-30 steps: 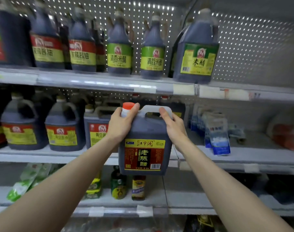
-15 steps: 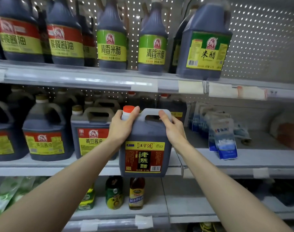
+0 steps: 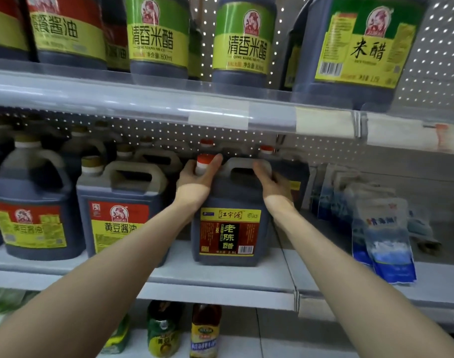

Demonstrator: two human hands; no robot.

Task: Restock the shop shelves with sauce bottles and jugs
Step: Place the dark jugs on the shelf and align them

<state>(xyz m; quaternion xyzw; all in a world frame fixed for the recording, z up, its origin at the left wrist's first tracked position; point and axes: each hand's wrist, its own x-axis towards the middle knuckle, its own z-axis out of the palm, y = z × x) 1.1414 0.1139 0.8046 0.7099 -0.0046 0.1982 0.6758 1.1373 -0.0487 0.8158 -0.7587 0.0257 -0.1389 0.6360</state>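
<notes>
Centre of frame, at the middle shelf (image 3: 220, 277) — dark vinegar jug (image 3: 229, 233) upright, left hand (image 3: 195, 182) curled round its capped neck, right hand (image 3: 272, 184) gripping the handle.

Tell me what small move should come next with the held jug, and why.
Probably slide the dark plastic jug with the orange cap back a little, then let go. Its base seems to rest near the front edge of the white metal shelf, the left hand grips its neck, the right hand its handle, and orange-capped jugs stand behind.
</notes>
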